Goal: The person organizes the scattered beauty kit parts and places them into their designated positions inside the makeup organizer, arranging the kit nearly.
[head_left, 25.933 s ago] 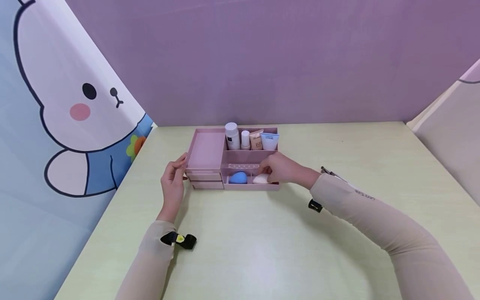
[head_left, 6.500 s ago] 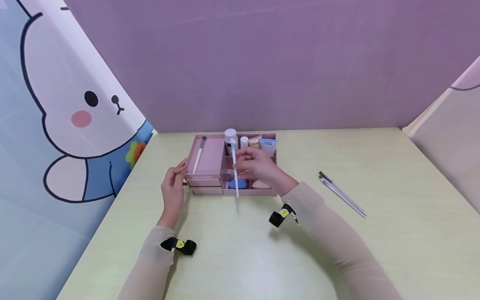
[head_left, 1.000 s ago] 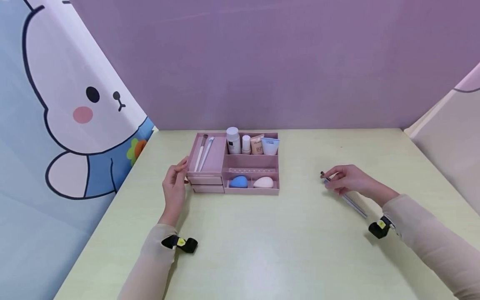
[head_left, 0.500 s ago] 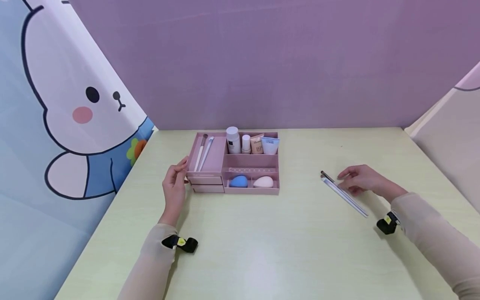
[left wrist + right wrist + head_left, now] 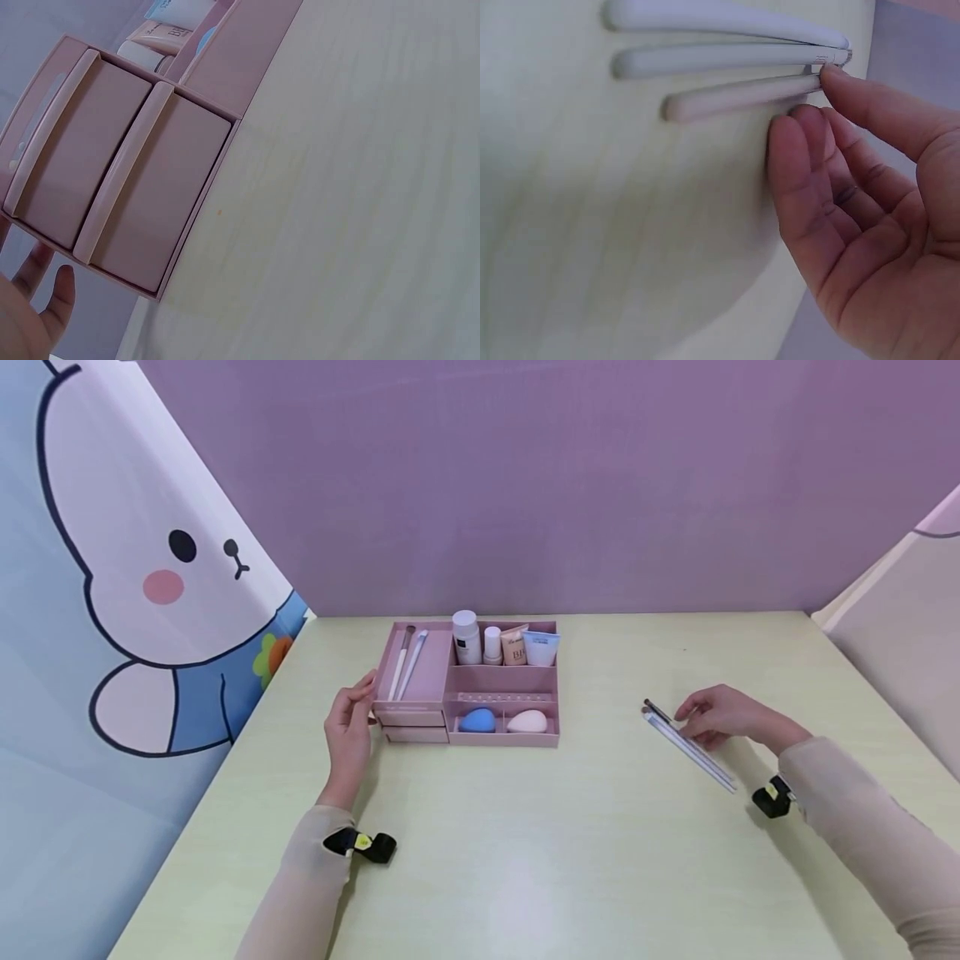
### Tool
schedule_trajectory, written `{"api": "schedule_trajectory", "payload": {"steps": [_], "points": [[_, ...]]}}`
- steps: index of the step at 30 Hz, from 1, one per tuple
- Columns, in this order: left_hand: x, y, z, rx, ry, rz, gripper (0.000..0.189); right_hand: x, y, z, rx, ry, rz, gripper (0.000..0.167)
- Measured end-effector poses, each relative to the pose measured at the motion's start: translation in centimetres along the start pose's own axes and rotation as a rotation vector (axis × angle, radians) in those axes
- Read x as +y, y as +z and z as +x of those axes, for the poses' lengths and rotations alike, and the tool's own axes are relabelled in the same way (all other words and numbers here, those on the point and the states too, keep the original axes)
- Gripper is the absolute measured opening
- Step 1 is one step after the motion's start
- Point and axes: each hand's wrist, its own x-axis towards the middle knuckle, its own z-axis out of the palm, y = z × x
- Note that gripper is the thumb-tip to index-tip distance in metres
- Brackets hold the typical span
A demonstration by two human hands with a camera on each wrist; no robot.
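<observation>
My left hand [image 5: 348, 735] rests its fingertips against the left side of a pink makeup organizer [image 5: 501, 739]. In the left wrist view its fingers [image 5: 34, 270] partly pass behind the drawer unit, thumb free. Two makeup brushes [image 5: 411, 667] lie in the organizer's top left tray. At the right of the table my right hand [image 5: 723, 717] is at several pale-handled makeup brushes [image 5: 690, 750] lying side by side. In the right wrist view the thumb tip lies on the lowest makeup brush [image 5: 742, 96], with curled fingertips just beneath; it appears pinched near its far end.
The organizer holds a white bottle [image 5: 467, 639], a small white-capped bottle [image 5: 492, 646], a BB cream tube [image 5: 514, 646] and a light blue tube [image 5: 542, 648]. In front sit a blue sponge [image 5: 477, 720] and a pale pink sponge [image 5: 527, 721]. A purple backdrop [image 5: 570, 485] stands behind the table.
Since 25.9 s ago, two brushes have come to lie in the tray. Over the last second my right hand has shifted slightly right along the loose brushes. My left hand has stayed put.
</observation>
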Motion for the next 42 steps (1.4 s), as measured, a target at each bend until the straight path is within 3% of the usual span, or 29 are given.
{"api": "schedule_trajectory", "payload": {"steps": [7, 27, 37, 42], "points": [[0.0, 0.0, 0.0, 0.000, 0.009, -0.004, 0.022, -0.6, 0.2, 0.1, 0.002, -0.016, -0.100, 0.032], [0.1, -0.1, 0.1, 0.005, 0.031, -0.005, 0.023, -1.0, 0.2, 0.4, 0.004, -0.028, -0.133, 0.026], [0.5, 0.0, 0.0, 0.005, 0.020, -0.015, 0.021, -1.1, -0.3, 0.0, 0.022, -0.065, 0.007, 0.032], [1.8, 0.0, -0.3, -0.004, 0.009, -0.011, 0.020, -1.7, -0.3, -0.1, 0.026, -0.095, 0.049, 0.034]]}}
